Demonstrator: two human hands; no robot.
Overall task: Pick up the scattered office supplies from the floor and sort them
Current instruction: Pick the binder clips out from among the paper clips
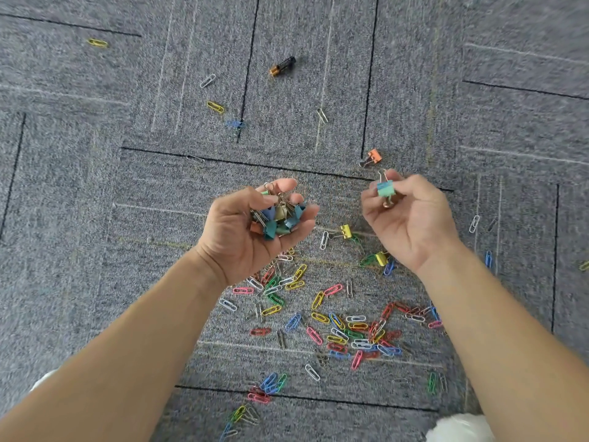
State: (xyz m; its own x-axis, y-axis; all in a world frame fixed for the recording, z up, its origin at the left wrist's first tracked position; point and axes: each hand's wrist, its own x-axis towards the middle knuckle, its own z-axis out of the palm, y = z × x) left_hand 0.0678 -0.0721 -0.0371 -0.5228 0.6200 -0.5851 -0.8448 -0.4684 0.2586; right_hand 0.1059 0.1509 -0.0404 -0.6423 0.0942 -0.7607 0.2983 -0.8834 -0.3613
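the fingers of the right hand are pinched shut on one green clip, thumb and fingertips closed around its body with the wire loops poking out above and below. the left hand is cupped palm up, fingers half curled, holding a heap of clips in teal, blue, gold and orange. taking that heap as the landmark, the green clip hangs just to the right of it and level with it, a short gap apart. the step in hand looks like adding the pinched clip to the heap, so it pays to carry it across over the palm's hollow and let go low, since the pile is already tall and a drop from height could knock pieces out between the fingers. keeping the left fingers curled up as a wall should help. right of the heap and farther away lies an orange clip on the carpet; below and right of it sit two yellow clips, and nearer the body spreads a wide litter of coloured paper clips. well beyond the heap lies a battery. most of the task seems left to do.
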